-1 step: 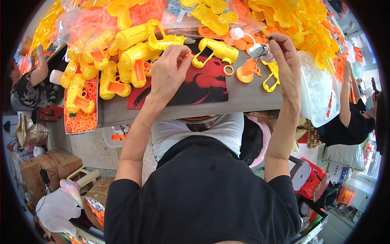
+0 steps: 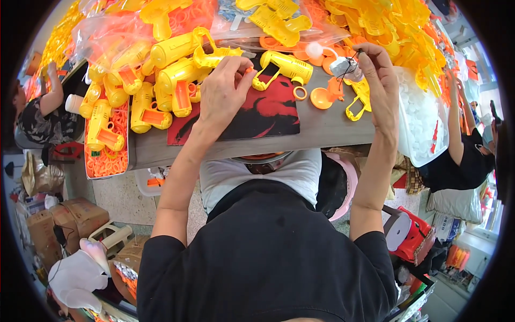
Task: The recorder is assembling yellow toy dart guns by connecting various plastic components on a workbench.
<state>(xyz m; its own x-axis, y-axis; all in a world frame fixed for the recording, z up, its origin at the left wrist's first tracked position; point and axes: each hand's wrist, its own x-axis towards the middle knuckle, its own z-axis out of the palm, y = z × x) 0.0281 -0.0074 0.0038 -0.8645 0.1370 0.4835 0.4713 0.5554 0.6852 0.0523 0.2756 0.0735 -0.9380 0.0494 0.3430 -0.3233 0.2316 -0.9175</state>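
Note:
My left hand is closed in a pinch on a small orange plastic piece, above a red and black mat. To the right, my right hand pinches thin black wires. They run to a small silvery part, beside which a white tube with a round white end shows. Below it is an orange disc-shaped part; whether it is joined to the wires I cannot tell. Between my hands lies a yellow toy-gun shell with an orange ring near it.
Several yellow toy-gun bodies crowd the left, partly over a box of orange rings. A yellow trigger-like frame lies by my right wrist. Right of it stands a tub of translucent white pieces. Yellow shells heap up behind. Other people sit at both sides.
The orange disc-shaped part has tilted and shifted slightly, and the tube's white end has dropped a little. My hands have barely moved and keep their pinches.

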